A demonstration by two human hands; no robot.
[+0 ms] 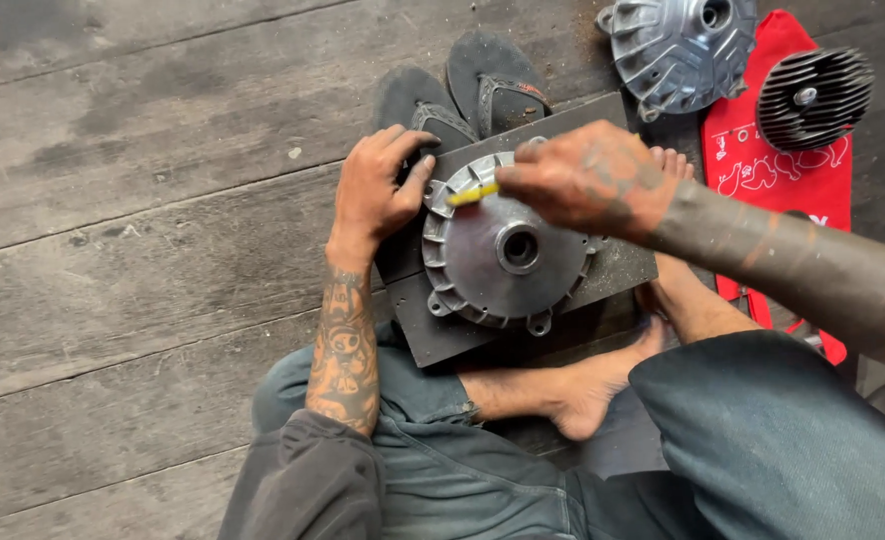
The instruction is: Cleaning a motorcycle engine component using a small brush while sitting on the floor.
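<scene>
Hub: a round grey metal hub with ribbed rim and central bore lies flat on a dark slab, at the middle of the view.
Slab: rests on the plank floor, between the seated person's bare feet.
Left hand: the left hand lies at the hub's 9 o'clock edge, thumb touching the rim, fingers spread on the slab; its grip is apart, clamped on nothing.
Right hand: the right hand hovers over the hub's 12 o'clock side, its grip pinched together on a thin yellow stick.
Stick: its tip points toward 9 o'clock, over the ribs.
Sandals: two dark sandals at 12 o'clock beyond the slab.
Surroundings: a second hub and a finned black part on a red cloth, at 2 o'clock.
</scene>
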